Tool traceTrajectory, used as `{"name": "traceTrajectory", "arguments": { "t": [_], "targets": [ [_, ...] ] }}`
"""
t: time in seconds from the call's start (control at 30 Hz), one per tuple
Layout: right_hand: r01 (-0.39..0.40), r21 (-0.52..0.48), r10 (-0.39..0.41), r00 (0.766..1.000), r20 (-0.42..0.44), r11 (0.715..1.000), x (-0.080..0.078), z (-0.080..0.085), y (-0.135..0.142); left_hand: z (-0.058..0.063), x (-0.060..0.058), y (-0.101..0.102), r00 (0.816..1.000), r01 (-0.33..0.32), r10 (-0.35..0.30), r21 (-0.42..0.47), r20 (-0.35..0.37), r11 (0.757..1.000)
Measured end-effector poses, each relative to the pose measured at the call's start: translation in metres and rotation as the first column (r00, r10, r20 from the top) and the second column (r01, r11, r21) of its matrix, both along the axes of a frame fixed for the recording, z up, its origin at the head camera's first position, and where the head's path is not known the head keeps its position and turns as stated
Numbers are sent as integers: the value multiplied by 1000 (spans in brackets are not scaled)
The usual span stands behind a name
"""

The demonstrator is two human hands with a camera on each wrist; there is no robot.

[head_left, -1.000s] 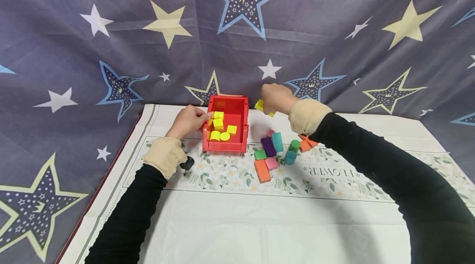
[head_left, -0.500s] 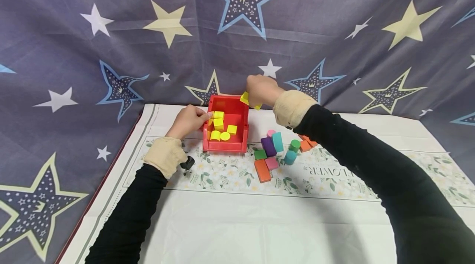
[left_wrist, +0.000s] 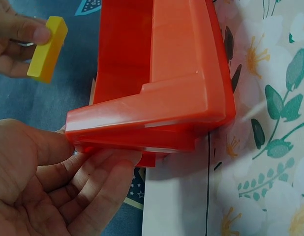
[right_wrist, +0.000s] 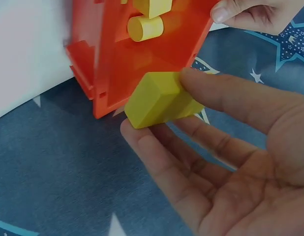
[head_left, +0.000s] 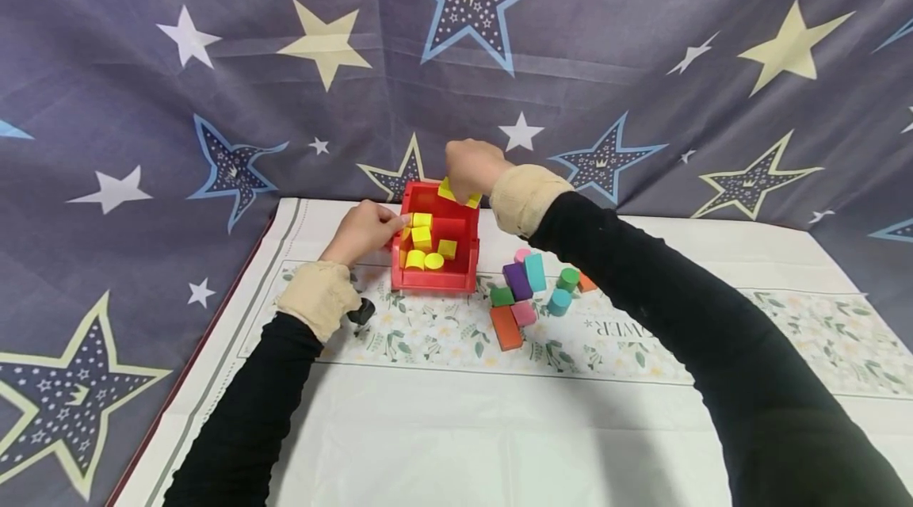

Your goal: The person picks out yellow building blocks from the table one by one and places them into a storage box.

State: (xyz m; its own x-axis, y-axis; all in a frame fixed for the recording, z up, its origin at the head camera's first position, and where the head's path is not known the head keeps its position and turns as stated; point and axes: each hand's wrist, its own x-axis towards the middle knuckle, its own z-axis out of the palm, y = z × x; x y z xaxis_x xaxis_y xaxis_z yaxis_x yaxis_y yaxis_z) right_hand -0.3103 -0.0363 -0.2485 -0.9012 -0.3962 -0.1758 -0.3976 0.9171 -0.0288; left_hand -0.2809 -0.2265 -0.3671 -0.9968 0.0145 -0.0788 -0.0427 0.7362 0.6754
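A red plastic bin stands at the back of the table with several yellow blocks inside, cubes and cylinders among them. At its left wall my left hand pinches the rim between thumb and fingers. My right hand is over the bin's back right corner, holding a yellow rectangular block between thumb and fingertips. In the left wrist view that yellow block hangs apart from the bin wall.
Right of the bin lies a loose group of blocks: purple, teal, green, blue, pink and orange. Behind the table hangs a star-patterned cloth.
My right hand has moved left with the yellow block, from right of the bin to above its back right corner. My left hand stays at the left rim.
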Motion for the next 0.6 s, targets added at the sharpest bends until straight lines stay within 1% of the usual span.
{"name": "traceTrajectory", "arguments": {
  "t": [0.13,0.3,0.5,0.6],
  "targets": [
    [-28,54,27,1000,10,998,0,0,-9,-1,0,0,1000,3,-3,1,3,1000],
    [-43,130,40,999,23,991,2,0,-19,-2,0,-1,1000,10,-10,-5,-11,1000],
    [-54,266,62,998,-22,963,6,-1,-30,0,1,0,1000,6,-6,-10,-11,1000],
    [-58,314,68,997,-22,948,7,-2,-35,0,1,0,1000,9,-9,-6,-12,1000]
  ]
}}
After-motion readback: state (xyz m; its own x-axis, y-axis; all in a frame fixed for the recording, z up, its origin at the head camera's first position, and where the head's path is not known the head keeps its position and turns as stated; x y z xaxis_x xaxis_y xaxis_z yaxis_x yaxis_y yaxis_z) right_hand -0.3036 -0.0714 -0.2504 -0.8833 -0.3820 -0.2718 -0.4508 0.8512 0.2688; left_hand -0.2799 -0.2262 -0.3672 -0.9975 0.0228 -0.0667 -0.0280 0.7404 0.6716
